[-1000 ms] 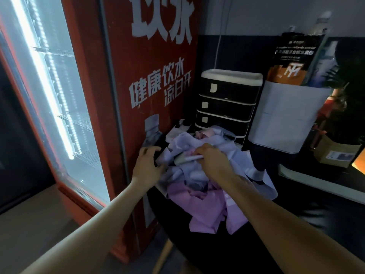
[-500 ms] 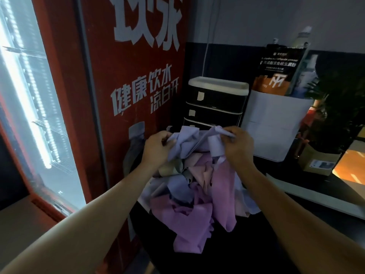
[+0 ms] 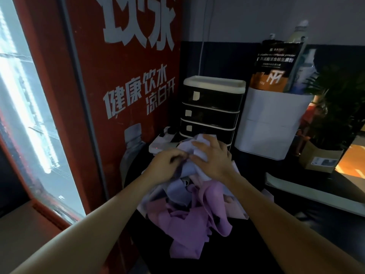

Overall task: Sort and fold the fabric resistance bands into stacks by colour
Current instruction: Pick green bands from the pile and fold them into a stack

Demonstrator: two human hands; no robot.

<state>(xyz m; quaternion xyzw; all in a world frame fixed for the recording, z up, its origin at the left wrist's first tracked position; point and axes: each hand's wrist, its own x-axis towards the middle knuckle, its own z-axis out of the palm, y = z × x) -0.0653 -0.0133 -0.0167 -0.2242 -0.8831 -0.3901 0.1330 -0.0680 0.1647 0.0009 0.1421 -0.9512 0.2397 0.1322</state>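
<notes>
Fabric resistance bands (image 3: 189,220) lie in a tangled heap on a dark round table (image 3: 233,252), purple loops spilling toward the near edge and lavender and pale ones bunched at the far side, just in front of a black drawer unit (image 3: 212,107) and beside a red drinks cooler (image 3: 122,95). They look light, soft and floppy — likely to drape and snag on each other, so one band is probably best taken by a free edge or end of its loop and drawn clear before folding, not grabbed from the middle of the heap. The left hand (image 3: 166,168) sits at the top of the pile with its fingers curled in, apparently pinching a lavender band (image 3: 189,169); the exact pinch point is hidden. The right hand (image 3: 212,161) lies over the top with fingers spread and nearly straight, pressing down on a pale band (image 3: 201,149) — no curl round it that I can see. No sorted stacks are visible, so the task looks to be near its start.
</notes>
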